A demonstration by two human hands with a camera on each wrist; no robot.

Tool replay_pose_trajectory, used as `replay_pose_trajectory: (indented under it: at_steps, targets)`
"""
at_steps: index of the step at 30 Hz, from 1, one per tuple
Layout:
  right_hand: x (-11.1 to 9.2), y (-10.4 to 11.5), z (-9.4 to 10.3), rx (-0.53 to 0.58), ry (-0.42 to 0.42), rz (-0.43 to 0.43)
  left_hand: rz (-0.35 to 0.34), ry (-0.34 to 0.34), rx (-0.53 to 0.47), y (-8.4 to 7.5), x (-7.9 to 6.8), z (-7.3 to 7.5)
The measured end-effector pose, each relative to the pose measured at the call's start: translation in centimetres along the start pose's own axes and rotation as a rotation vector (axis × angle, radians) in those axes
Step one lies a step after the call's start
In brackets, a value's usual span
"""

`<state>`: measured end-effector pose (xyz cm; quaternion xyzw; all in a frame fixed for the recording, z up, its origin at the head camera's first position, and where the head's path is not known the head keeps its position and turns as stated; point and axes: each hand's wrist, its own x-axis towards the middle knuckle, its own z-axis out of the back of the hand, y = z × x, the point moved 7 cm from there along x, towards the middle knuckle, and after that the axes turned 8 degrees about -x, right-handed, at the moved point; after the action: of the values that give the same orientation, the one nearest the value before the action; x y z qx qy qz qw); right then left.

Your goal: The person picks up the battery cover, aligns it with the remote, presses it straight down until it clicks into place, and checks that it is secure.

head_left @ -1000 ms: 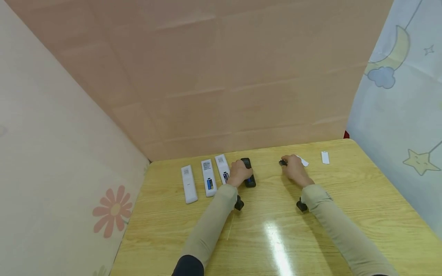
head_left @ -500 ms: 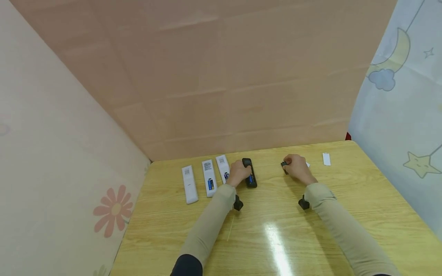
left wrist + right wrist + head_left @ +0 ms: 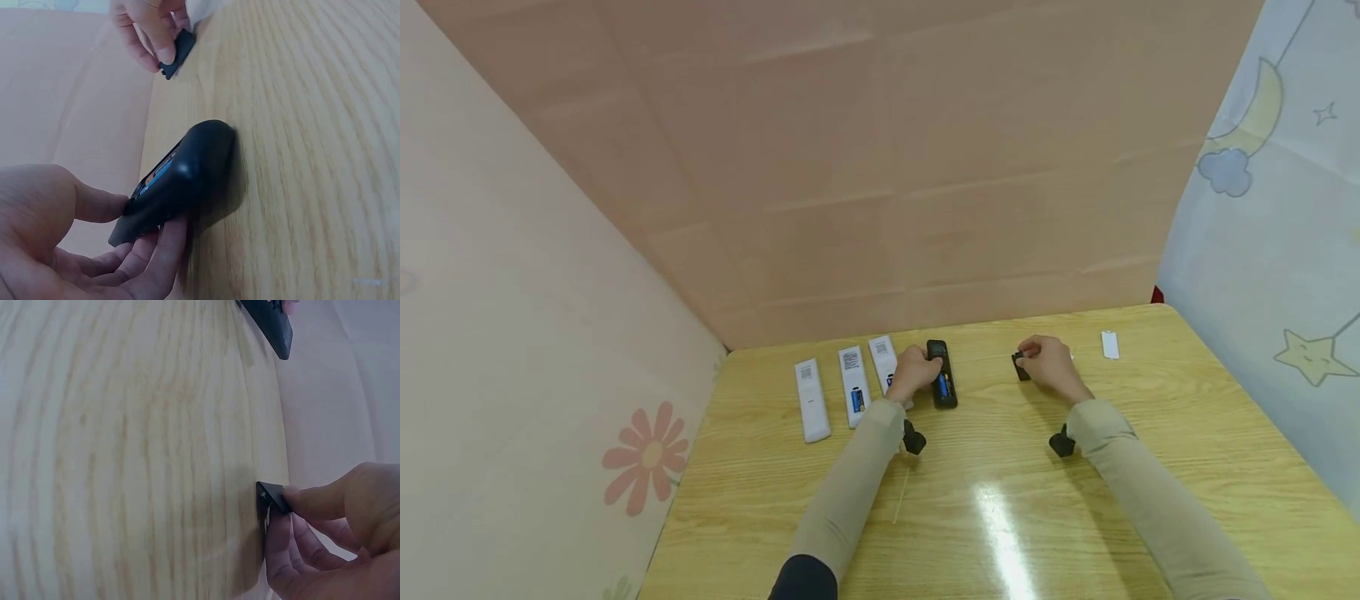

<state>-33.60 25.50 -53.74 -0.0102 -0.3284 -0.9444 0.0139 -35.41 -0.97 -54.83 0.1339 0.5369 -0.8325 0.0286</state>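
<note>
Remote [image 3: 187, 181], black, batteries [image 3: 943, 385] exposed, near far edge of table [image 3: 977, 354], gripped by left hand [image 3: 912, 372] between thumb and fingers; cover [image 3: 179, 55], black, pinched by right hand [image 3: 1047, 365], fingertips nearly meeting, could drop if that slight hold loosens.

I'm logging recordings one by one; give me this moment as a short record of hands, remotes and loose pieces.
Left hand: grips the black remote
Black remote: compartment open, blue battery showing
Right hand: pinches a black cover
Rightmost white remote: partly hidden by the left hand
Middle white remote: battery showing
Leftmost white remote: no battery showing
White piece: on the table, right of both hands
</note>
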Motion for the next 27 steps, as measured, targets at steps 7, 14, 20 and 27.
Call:
replay_pose_trajectory:
  at_steps: [7, 14, 20, 27]
  targets:
    - [-0.3, -0.3, 0.0, 0.029, 0.007, -0.012, -0.018, 0.009, -0.008, 0.2, -0.2, 0.3]
    - [-0.4, -0.1, 0.4, 0.061, 0.017, -0.016, -0.023, 0.005, -0.072, 0.9, -0.3, 0.9]
    - [-0.6, -0.2, 0.5, 0.070, 0.030, -0.043, -0.032, 0.016, -0.044, 0.8, -0.7, 0.9]
    - [-0.9, 0.2, 0.6, 0.098, 0.029, -0.041, -0.038, 0.004, -0.046, 0.9, -1.4, 0.9]
